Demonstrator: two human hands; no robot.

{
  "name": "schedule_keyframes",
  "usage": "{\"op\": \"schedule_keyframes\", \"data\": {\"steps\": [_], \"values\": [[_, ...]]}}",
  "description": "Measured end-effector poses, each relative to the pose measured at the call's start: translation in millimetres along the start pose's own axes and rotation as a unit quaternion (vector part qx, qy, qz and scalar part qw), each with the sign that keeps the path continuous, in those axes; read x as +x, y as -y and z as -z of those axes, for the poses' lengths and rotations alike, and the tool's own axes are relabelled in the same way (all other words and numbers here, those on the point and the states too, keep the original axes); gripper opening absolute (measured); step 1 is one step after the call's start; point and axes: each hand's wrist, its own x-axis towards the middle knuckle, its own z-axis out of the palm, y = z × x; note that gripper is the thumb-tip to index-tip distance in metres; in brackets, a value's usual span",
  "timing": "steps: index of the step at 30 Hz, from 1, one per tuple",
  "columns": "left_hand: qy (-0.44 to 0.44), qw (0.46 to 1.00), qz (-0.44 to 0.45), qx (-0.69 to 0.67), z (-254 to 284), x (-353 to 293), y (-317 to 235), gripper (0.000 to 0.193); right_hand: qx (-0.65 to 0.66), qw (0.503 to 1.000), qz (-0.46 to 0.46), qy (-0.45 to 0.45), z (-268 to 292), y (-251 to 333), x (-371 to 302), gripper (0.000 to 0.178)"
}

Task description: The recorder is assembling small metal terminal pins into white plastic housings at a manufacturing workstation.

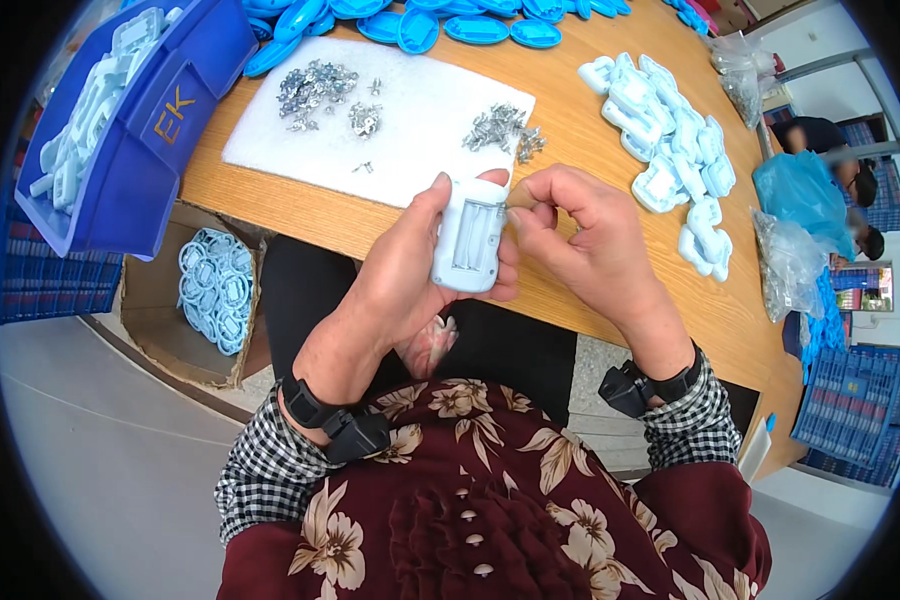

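Left hand [402, 262] grasps pale blue plastic casing [478, 240], centre of frame, slotted battery bay facing up. Right hand [592, 232] has thumb and forefinger bunched at casing's upper right edge; can't tell if they grip anything. Beyond, white sheet [420, 95] on wooden worktop [580, 285], upper centre, carries small metal pieces [315, 88] in piles. More pale blue casings [660, 125] heaped upper right. Blue bin [135, 195] upper left, filled. Bright blue oval parts [418, 32] along top edge.
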Motion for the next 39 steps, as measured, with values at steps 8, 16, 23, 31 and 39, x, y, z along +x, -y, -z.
{"op": "schedule_keyframes", "data": {"steps": [8, 16, 23, 31, 39], "values": [[0.001, 1.000, 0.011, 0.030, 0.2, -3.8, -1.5, 0.059, -0.058, 0.997, 0.041, 0.005, -0.6, -3.8, 5.3, 0.010], [0.029, 0.992, -0.124, -0.006, 8.2, 1.9, -3.5, 0.059, 0.238, 0.961, -0.143, -0.021, -5.3, -5.8, -18.5, 0.010], [-0.044, 0.956, -0.288, 0.033, -18.9, 13.6, -4.5, 0.052, 0.544, 0.801, -0.248, -0.036, -32.6, -1.6, -25.4, 0.021], [0.015, 0.971, -0.238, -0.015, -6.9, 0.4, -0.1, 0.048, 0.493, 0.840, -0.224, 0.028, -26.5, -7.9, -25.5, 0.016], [0.046, 0.981, 0.021, 0.190, 2.9, -10.9, -23.9, 0.057, 0.277, 0.950, -0.110, 0.088, -3.8, -15.9, -29.1, 0.014]]}}
